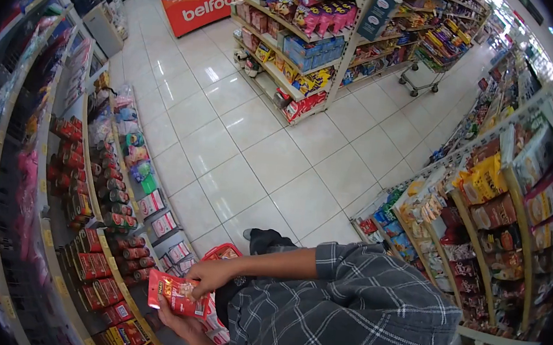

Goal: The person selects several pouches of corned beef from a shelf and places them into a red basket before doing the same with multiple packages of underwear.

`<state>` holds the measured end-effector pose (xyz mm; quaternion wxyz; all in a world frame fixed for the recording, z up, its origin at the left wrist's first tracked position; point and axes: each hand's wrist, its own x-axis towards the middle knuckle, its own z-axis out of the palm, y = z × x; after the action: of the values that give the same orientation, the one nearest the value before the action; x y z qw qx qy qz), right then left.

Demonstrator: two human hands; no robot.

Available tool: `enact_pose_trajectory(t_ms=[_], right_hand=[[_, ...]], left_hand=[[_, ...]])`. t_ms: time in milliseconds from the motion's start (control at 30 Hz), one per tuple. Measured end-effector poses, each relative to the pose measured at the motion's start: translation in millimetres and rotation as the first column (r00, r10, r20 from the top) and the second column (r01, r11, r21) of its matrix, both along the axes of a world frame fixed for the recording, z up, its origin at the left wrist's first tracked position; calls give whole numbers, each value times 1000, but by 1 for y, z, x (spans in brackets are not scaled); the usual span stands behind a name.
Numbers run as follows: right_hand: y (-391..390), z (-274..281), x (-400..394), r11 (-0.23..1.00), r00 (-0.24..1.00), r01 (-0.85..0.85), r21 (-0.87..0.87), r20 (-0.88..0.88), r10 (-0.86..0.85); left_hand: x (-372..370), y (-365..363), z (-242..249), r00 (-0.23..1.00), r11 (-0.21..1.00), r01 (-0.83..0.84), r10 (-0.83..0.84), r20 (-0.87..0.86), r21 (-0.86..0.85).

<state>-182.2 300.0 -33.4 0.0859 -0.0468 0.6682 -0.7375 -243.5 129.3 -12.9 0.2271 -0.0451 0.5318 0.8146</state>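
Note:
A red packet [179,294] with pale and yellow print and a round hang hole is between my two hands, in front of the low shelves. My left hand [181,323] is closed on its lower edge, with the thumb on the front. From above, my right hand [212,277] grips the packet's other side, fingers bent against its face. Behind my right wrist, part of a red basket [223,251] shows. Another red-and-white thing [217,330] lies beside my left wrist, partly hidden by the sleeve and packet.
Shelves on the left hold red cans [114,193] and red packs [93,266]. A snack rack [314,60] stands ahead on the tiled floor [258,154], near a red freezer [202,9] and a cart [422,77]. Shelves of bagged goods [495,213] line the right.

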Motion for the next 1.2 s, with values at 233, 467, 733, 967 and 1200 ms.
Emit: enact_pose_trajectory(t_ms=[233, 467, 733, 967, 1200], right_hand=[[-38, -8, -105, 1000, 995, -4, 30, 99, 1], [-209, -168, -138, 975, 913, -222, -10, 348, 211], [-269, -312, -212, 890, 488, -453, 39, 847, 212], [-311, -488, -261, 773, 527, -551, 314, 849, 31], [-390, -585, -302, 794, 614, -558, 243, 765, 197]], left_hand=[[-107, -65, -33, 997, 992, -72, 75, 33, -106], [-58, -252, -190, 900, 917, -359, 389, 197, -171], [112, -342, -376, 736, 526, 331, 375, 563, -784], [165, -253, -428, 420, 737, 286, 477, 772, -612], [149, -247, -475, 246, 642, 529, 510, 824, -555]])
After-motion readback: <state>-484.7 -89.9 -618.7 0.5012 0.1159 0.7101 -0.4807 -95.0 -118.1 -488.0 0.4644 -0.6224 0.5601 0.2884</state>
